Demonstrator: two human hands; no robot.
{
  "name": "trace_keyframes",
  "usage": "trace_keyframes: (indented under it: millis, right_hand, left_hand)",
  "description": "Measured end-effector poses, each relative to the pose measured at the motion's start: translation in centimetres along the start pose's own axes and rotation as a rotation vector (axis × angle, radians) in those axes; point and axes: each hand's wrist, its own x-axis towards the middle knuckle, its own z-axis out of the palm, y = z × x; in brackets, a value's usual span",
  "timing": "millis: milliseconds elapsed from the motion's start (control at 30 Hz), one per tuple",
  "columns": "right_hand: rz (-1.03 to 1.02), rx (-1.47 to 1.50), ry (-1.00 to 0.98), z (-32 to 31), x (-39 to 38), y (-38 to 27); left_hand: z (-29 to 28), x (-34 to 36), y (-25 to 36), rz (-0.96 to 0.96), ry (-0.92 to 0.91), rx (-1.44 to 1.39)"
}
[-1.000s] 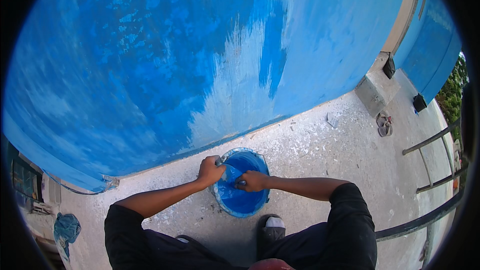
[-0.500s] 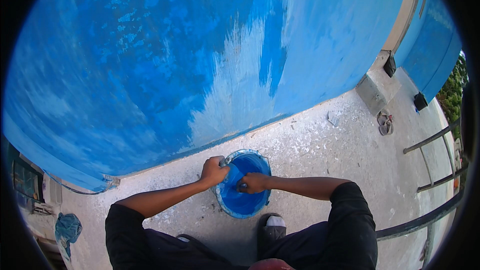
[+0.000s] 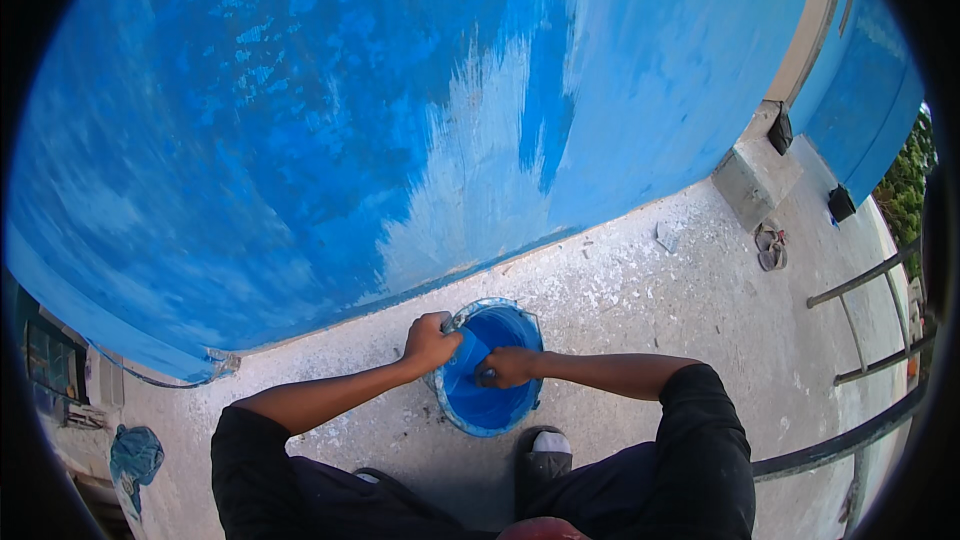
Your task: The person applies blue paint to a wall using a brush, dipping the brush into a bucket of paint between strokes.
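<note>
A blue paint-smeared bucket stands on the floor in front of my feet, with bright blue paint inside. My left hand is closed on the bucket's left rim, its thumb side toward the wall. My right hand reaches over the right rim into the bucket, fingers curled. A small greyish end shows at those fingers, but what they hold is mostly hidden. Beyond the bucket rises a wall, patchy in darker and lighter blue, with ragged pale streaks down its middle.
Paint flakes are scattered over the concrete floor along the wall. Sandals lie near a concrete step at the right. A metal railing runs along the right side. A crumpled teal cloth or bag lies at the left.
My left hand has shifted very slightly to the right at the rim. My right hand remains in the bucket, in almost the same place.
</note>
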Motion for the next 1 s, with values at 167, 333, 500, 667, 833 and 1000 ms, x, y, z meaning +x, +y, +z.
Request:
trace_keyframes:
  millis: [167,333,500,667,833,1000]
  right_hand:
    - [-0.019,-0.006,0.016,0.1,0.1,0.4]
    - [0.001,-0.007,0.021,0.2,0.3,0.4]
    - [0.013,-0.003,0.007,-0.2,0.2,0.3]
    - [0.007,-0.005,-0.004,-0.5,0.2,0.2]
    - [-0.013,0.0,0.017,-0.9,0.3,0.3]
    - [-0.023,-0.068,0.163,-1.7,0.4,0.0]
  left_hand:
    - [0.0,0.3,-0.4,-0.019,-0.006,-0.004]
    - [0.2,0.6,-0.6,0.006,0.017,-0.014]
    - [0.1,0.7,-0.3,0.001,0.011,-0.001]
    - [0.1,1.0,-0.4,0.019,0.014,0.009]
    - [-0.1,0.9,-0.5,0.0,0.026,-0.019]
    - [-0.4,0.7,-0.5,-0.01,0.031,-0.02]
